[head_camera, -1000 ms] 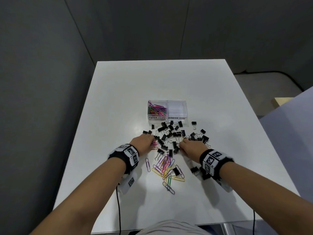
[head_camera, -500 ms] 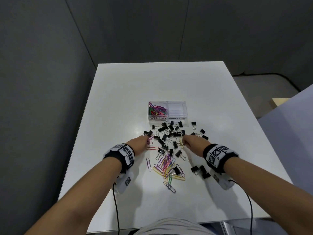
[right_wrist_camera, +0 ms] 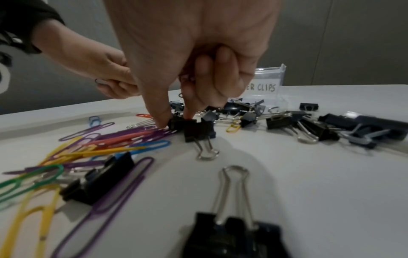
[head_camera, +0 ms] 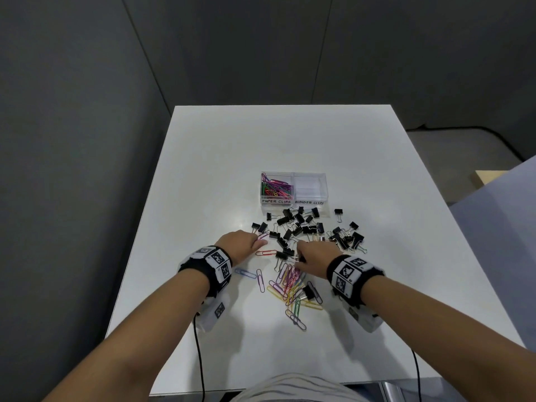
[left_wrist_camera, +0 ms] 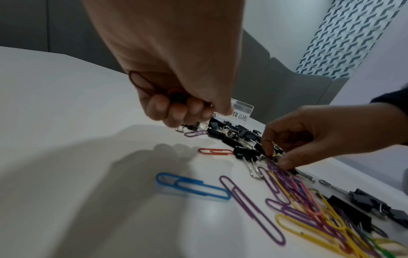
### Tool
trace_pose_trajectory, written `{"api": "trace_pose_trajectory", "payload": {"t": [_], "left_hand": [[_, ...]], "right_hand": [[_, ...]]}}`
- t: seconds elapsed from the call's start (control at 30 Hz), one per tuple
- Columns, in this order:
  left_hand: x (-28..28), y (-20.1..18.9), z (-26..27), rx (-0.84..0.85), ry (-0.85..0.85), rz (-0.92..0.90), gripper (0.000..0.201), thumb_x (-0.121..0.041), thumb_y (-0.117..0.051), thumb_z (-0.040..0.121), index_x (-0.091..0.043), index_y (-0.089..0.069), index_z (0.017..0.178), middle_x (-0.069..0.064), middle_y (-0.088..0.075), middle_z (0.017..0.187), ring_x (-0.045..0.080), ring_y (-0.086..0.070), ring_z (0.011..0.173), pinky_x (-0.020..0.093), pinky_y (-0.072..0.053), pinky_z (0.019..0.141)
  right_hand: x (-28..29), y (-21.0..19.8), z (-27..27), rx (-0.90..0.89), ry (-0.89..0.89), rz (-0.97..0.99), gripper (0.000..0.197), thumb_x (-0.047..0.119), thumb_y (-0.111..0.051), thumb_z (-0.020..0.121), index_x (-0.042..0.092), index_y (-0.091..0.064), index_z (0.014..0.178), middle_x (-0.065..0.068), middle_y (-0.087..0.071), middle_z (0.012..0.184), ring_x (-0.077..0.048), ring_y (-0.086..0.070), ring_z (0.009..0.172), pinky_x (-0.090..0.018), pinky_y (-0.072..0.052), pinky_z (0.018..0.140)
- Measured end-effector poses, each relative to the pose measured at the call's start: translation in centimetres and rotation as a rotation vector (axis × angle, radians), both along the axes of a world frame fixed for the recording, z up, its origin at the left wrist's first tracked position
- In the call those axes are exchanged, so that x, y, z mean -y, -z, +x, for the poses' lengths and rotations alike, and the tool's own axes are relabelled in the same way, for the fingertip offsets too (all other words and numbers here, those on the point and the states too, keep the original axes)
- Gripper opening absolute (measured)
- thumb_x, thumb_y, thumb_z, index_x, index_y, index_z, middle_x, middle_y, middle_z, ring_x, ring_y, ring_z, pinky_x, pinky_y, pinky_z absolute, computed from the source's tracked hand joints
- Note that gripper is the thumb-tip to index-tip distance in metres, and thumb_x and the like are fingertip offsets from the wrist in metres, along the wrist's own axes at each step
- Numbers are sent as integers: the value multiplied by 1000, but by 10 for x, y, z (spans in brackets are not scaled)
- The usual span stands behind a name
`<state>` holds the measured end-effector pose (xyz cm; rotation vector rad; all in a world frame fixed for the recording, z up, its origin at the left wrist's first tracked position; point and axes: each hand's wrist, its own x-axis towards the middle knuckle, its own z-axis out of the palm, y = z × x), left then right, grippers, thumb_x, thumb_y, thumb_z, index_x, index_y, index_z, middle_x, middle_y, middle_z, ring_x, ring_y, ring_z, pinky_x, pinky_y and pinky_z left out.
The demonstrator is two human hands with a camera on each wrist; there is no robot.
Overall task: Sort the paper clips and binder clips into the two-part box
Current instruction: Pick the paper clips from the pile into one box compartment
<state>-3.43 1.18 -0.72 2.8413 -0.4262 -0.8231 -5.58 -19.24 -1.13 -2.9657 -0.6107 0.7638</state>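
Note:
A clear two-part box stands mid-table. Its left part, labelled PAPER CLIPS, holds coloured paper clips; the right part, labelled BINDER CLIPS, looks bare. Black binder clips lie scattered in front of the box, and a heap of coloured paper clips lies nearer me. My left hand hovers at the left edge of the binder clips, fingers curled round a few paper clips. At the far end of the heap, my right hand pinches a black binder clip between thumb and forefinger.
The white table is bounded by grey walls behind and to the left. Loose blue, purple and red paper clips lie left of the heap. More binder clips lie under my right wrist. Cables hang from both wrists.
My right hand has drawn back and to the left, from the middle of the binder clips to the far end of the paper-clip heap. The left hand has barely moved.

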Motion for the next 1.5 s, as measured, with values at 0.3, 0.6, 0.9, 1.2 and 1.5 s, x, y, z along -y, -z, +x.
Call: {"api": "trace_pose_trajectory", "payload": {"t": [0.3, 0.6, 0.9, 1.2, 1.5], "left_hand": [[-12, 0, -8, -56, 41, -22, 29, -32, -34, 100, -16, -52, 117, 7, -65, 112, 25, -58, 98, 32, -44, 84], [-22, 9, -25, -172, 141, 42, 13, -27, -61, 83, -21, -50, 85, 0, -56, 93, 19, -52, 86, 28, -35, 72], [-23, 5, -20, -154, 131, 42, 27, -29, -35, 99, -9, -49, 89, 18, -58, 114, 31, -57, 97, 38, -45, 84], [-30, -20, 27, -109, 42, -13, 23, -21, -30, 101, -10, -49, 105, 13, -62, 107, 21, -47, 83, 31, -37, 77], [-46, -27, 78, 91, -10, -126, 33, -29, -27, 102, -9, -49, 115, 9, -63, 112, 28, -58, 99, 35, -43, 83]], "right_hand": [[27, -13, 4, 5, 32, 21, 33, 32, -50, 94, 14, -45, 121, -4, -67, 108, -23, -64, 94, -33, -53, 78], [0, -4, -11, -114, -242, 49, 33, 35, -58, 89, 20, -53, 117, -3, -63, 115, -23, -63, 98, -37, -54, 83], [11, -10, -1, -34, -238, 35, 24, 27, -44, 96, 11, -57, 109, -5, -55, 116, -25, -62, 89, -34, -53, 74], [12, -58, 72, 52, -43, 71, 22, 25, -42, 98, 10, -57, 103, 2, -55, 81, -14, -50, 71, -20, -45, 68], [-21, -78, 147, 266, 71, 58, 19, 13, -41, 93, 11, -59, 98, -5, -60, 83, -22, -47, 71, -26, -36, 63]]}}
